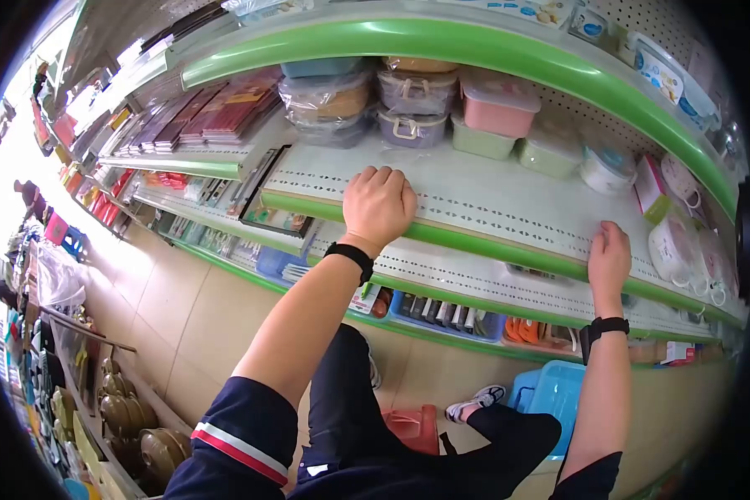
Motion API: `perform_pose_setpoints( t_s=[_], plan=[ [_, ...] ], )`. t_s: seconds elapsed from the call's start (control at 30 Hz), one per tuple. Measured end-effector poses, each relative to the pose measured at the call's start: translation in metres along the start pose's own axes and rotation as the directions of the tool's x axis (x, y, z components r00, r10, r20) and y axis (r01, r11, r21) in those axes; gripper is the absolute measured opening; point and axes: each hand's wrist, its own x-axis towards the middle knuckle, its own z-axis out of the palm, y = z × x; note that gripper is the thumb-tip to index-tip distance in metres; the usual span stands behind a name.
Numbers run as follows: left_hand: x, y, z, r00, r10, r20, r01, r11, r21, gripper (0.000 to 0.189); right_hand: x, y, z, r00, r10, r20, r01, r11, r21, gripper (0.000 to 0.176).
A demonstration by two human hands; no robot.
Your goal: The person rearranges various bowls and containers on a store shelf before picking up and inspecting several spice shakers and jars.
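white perforated steel shelf (492, 200) with a green front lip (475, 242), chest-high in a shop aisle

- left hand (379, 204): balled into a fist, knuckles up, resting on the shelf just behind the lip; nothing visible inside it
- right hand (610, 254): lies loose and flat over the front edge further along, holding nothing
- black wristband (352, 254) on the left arm

handling: shelf looks stiff, smooth and fixed to its brackets, probably heavy; the rounded lip is the natural place to grip. its front half is bare

back edge: stacked clear lidded food boxes (412, 92), a pink one (500, 104), a pale green one (483, 137); likely light, slippery plastic. white mugs (675, 242) at the right end, breakable

room: beige tiled floor (192, 308), blue stool (550, 392) and a red one (417, 425) by the feet, brown pots (125, 412) on the rack opposite, more green-edged shelves running down the aisle
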Motion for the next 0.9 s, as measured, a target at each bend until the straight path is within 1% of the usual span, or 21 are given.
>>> perform_pose_setpoints(
  t_s=[0.27,0.67,0.9],
  plan=[
    [0.0002,0.0007,-0.0018,1.000,-0.012,0.010,0.012,1.000,-0.010,0.012,0.0002,0.0055,0.0025,1.000,-0.019,0.006,0.019,1.000,-0.021,0.024],
    [0.0007,0.0012,-0.0023,1.000,-0.013,0.007,0.014,1.000,-0.011,0.012,-0.0004,0.0089,0.0049,1.000,-0.025,-0.009,0.025,1.000,-0.003,0.025],
    [0.0004,0.0007,-0.0008,1.000,-0.014,0.003,0.014,1.000,-0.002,0.013,-0.0004,0.0016,0.0001,1.000,-0.004,-0.002,0.004,1.000,-0.006,0.025]
  ],
)
